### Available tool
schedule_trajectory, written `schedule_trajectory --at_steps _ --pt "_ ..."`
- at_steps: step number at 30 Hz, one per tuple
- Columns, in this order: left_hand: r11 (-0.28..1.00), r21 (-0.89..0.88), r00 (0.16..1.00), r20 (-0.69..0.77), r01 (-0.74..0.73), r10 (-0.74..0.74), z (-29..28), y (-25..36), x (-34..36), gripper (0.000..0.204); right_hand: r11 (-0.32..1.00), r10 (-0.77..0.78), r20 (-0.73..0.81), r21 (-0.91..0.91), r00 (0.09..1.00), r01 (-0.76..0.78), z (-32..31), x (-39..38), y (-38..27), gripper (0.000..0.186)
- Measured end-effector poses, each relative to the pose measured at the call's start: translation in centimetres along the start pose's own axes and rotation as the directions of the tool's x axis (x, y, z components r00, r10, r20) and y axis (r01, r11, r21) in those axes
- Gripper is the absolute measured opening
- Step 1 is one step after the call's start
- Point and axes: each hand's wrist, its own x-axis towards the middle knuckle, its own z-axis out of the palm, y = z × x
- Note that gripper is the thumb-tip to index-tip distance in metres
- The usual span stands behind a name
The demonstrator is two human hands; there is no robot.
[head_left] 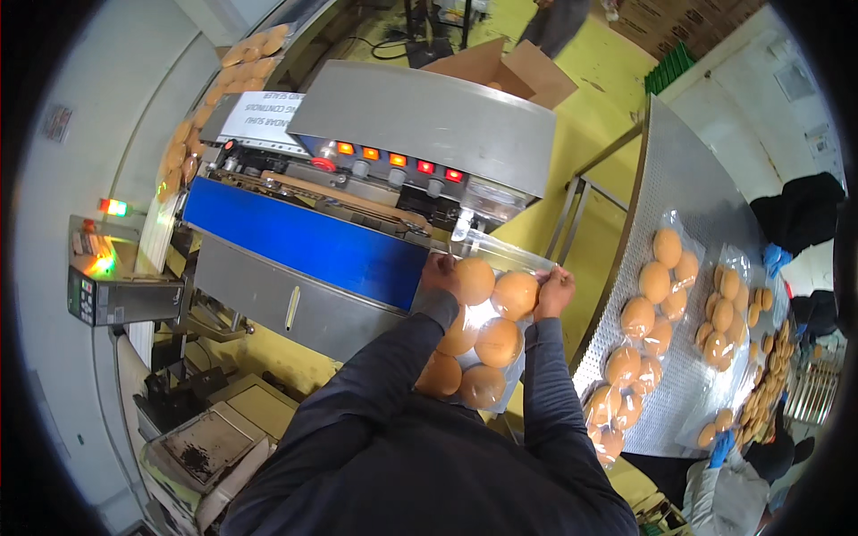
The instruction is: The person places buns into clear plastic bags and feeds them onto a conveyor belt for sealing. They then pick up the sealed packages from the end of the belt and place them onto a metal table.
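Dark-sleeved forearms reach forward, left hand [438, 271] and right hand [556, 290] with fingers closed on a clear plastic bag of round golden buns [483, 335], steadying its open end at the blue-fronted steel sealing machine [357, 205].

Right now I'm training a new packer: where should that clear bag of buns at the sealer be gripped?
Grip the bag of buns by its two long side edges near the open top, one hand from each side, as the left hand and right hand do here. The buns fill the middle, so only the film edges give purchase, and this likely keeps the mouth flat toward the sealing machine.
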Motion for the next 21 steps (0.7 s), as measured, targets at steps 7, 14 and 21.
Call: schedule_trajectory --at_steps 7,14,21 --pt "0.999 -0.022 0.998 -0.058 0.026 -0.028 -3.0 1.5 2.9 0.019 0.999 -0.03 0.033 0.022 0.999 0.029 3.4 -1.4 0.5 0.006" --pt "0.997 -0.032 0.997 -0.034 0.074 -0.075 -5.7 -0.7 6.6 0.014 0.9 -0.396 0.037 -0.184 0.917 0.396 5.6 -0.7 5.5 0.015" --pt "0.965 -0.243 0.978 -0.159 0.097 -0.138 -5.3 -4.1 9.3 0.011 0.98 -0.18 0.186 -0.051 0.966 0.192 8.9 -3.1 4.0 0.014"
